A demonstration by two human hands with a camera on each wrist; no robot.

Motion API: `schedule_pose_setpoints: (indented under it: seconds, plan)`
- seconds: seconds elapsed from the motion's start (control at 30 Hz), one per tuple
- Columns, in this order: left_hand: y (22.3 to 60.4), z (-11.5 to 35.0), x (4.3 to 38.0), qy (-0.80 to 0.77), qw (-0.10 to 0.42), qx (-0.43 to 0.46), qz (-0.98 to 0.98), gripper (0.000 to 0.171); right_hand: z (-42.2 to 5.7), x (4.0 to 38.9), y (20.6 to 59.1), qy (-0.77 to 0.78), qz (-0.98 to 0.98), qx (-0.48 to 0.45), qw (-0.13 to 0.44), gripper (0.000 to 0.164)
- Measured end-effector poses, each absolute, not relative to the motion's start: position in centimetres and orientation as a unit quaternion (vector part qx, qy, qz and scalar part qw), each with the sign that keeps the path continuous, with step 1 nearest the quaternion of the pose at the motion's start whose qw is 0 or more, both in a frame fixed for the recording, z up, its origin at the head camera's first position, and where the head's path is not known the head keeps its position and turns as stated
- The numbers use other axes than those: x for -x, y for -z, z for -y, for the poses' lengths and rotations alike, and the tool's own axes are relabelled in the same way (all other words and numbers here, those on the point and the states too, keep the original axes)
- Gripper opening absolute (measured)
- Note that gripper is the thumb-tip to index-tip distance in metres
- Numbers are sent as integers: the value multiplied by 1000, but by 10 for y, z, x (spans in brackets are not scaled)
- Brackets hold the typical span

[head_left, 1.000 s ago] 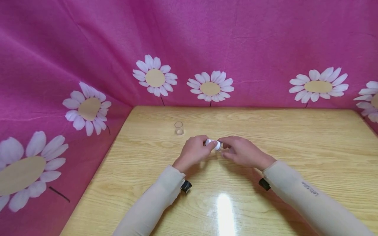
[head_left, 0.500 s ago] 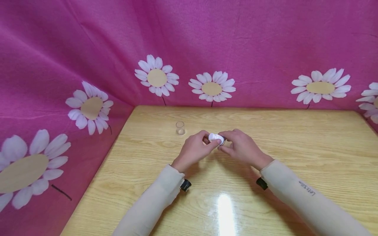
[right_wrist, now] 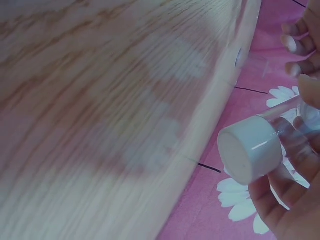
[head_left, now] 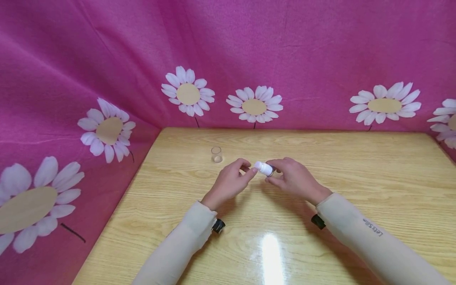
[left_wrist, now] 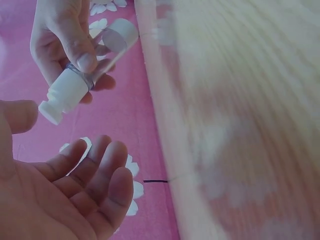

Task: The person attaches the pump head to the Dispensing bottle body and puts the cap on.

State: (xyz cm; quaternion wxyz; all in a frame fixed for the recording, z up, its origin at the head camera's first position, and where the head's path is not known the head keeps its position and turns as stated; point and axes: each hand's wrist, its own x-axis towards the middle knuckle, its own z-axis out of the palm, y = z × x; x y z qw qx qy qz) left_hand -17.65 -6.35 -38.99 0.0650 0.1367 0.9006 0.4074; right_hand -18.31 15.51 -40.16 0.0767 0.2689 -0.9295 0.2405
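Your left hand (head_left: pixel 230 180) has let go of the small bottle (head_left: pixel 265 169): a second ago its thumb and fingers gripped the white top (left_wrist: pixel 66 94), and half a second ago the thumb lay across it. Now that hand has drawn back to the left, along with its sleeve (head_left: pixel 179 241), its fingers relaxed and apart from the bottle. Your right hand (head_left: pixel 296 180) holds the bottle alone, and the white top shows uncovered, pointing left.
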Motion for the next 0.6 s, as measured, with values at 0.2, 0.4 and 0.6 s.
schedule_pose_setpoints:
  seconds: [0.2, 0.4, 0.6]
  plan:
    - [397, 67, 174, -413, 61, -145, -897, 40, -163, 188, 405, -260, 931, -249, 63, 28]
    - [400, 67, 172, -417, 47, -150, -895, 38, -170, 196, 401, -320, 924, -208, 30, 29]
    - [403, 62, 172, -420, 50, -153, -893, 36, -166, 208, 395, -342, 918, -196, 38, 25]
